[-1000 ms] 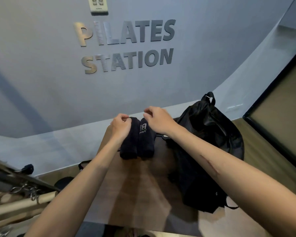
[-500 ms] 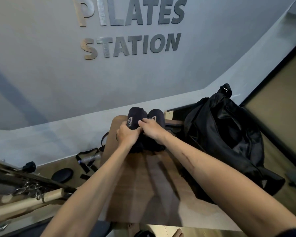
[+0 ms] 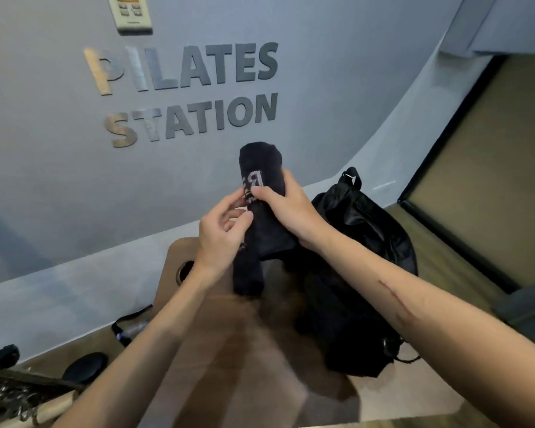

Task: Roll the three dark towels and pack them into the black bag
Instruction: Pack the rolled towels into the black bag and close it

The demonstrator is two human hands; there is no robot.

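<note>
Two rolled dark towels are held up above the wooden table [image 3: 229, 350]. The upper rolled towel [image 3: 261, 163], which has a pale logo, points up and away; my right hand [image 3: 286, 208] grips its middle. The lower rolled towel [image 3: 248, 273] hangs down toward the table, and my left hand [image 3: 221, 236] pinches it from the left. Both rolls touch each other. The black bag [image 3: 368, 242] slumps on the table's right side, just right of my right wrist. No third towel shows.
A grey wall with metal lettering stands close behind the table. The table has a round hole [image 3: 184, 270] near its far left corner. On the floor at left lie a black disc [image 3: 85, 367], a strap with a bottle [image 3: 133, 329] and a wooden bar [image 3: 47, 409].
The two rolled towels lay side by side on the table's far end under my hands; now both hands have lifted them off the table and tilted them upright.
</note>
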